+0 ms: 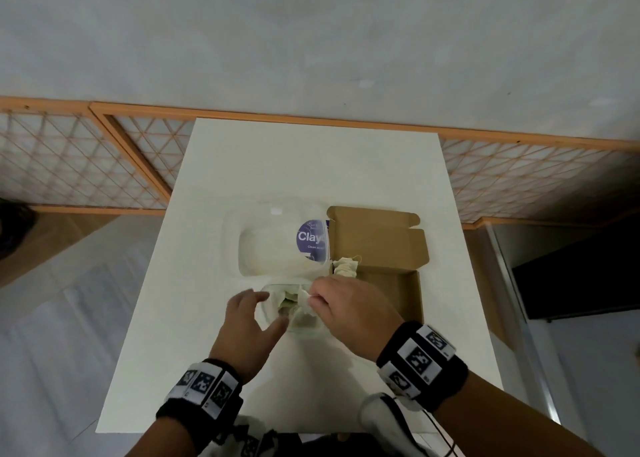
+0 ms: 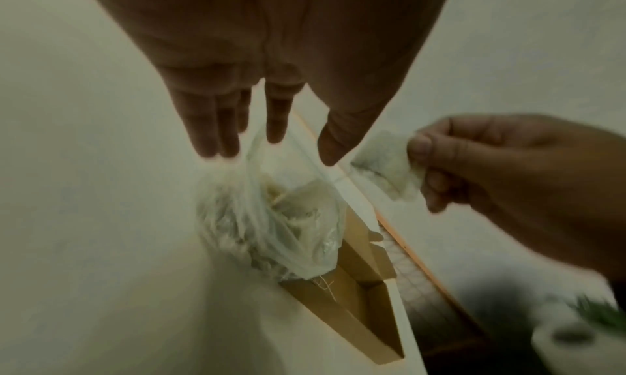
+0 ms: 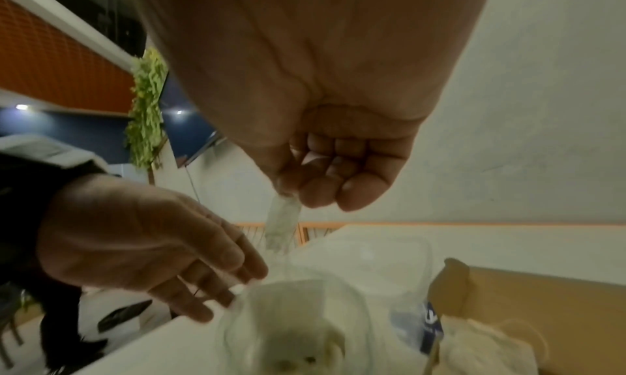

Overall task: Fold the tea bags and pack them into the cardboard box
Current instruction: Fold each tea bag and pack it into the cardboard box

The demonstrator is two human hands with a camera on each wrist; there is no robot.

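Observation:
On the white table [image 1: 311, 165] stands a clear plastic tub [image 1: 304, 328] that holds a thin plastic bag [image 2: 271, 220] full of loose tea bags. My right hand [image 1: 313, 299] pinches one pale tea bag [image 3: 283, 220] just above the tub. My left hand [image 1: 268, 309] is at the tub's left rim, fingers [image 2: 217, 139] straight and touching the bag's raised edge. The open brown cardboard box [image 1: 391, 283] lies right of the tub. A few crumpled tea bags [image 1: 346, 266] lie at the box's near-left corner.
The tub's hinged clear lid with a purple label [image 1: 311, 236] lies open behind it, against the box's flap [image 1: 377, 234]. An orange lattice rail [image 1: 104, 165] runs behind the table. A paper roll [image 2: 569, 338] stands beyond the table's right edge.

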